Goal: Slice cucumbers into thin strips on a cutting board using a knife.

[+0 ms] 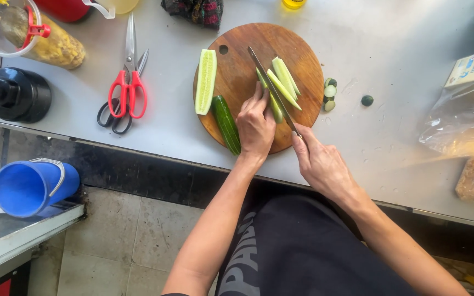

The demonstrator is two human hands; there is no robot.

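Head view, looking down on a grey metal table (165, 126).

- Cutting board (237, 66): round, brown wood, small hole near its far-left rim; sits at the near edge of the table, within reach of both arms.
- Left hand (255, 125): fingers curled down onto a cucumber strip (276, 109), pinning it flat to the board, fingertips just left of the blade.
- Right hand (320, 161): fingers closed round the handle of a knife (272, 87); thin dark blade laid lengthwise along the strip, tip pointing far-left.
- Cut spears (283, 79): pale green, wedge-shaped, lying just right of the blade.
- Cucumber half (206, 81): flat seeded face up, on the board's left rim.
- Dark-skinned half (226, 125): glossy, skin up, beside the left hand.
- End trimmings (330, 93): small rounds on the table, just right of the board.
- Scissors (128, 87): red handles, steel blades, well left.
- Blue bucket (31, 186): plastic, lower left, on a lower surface off the table.
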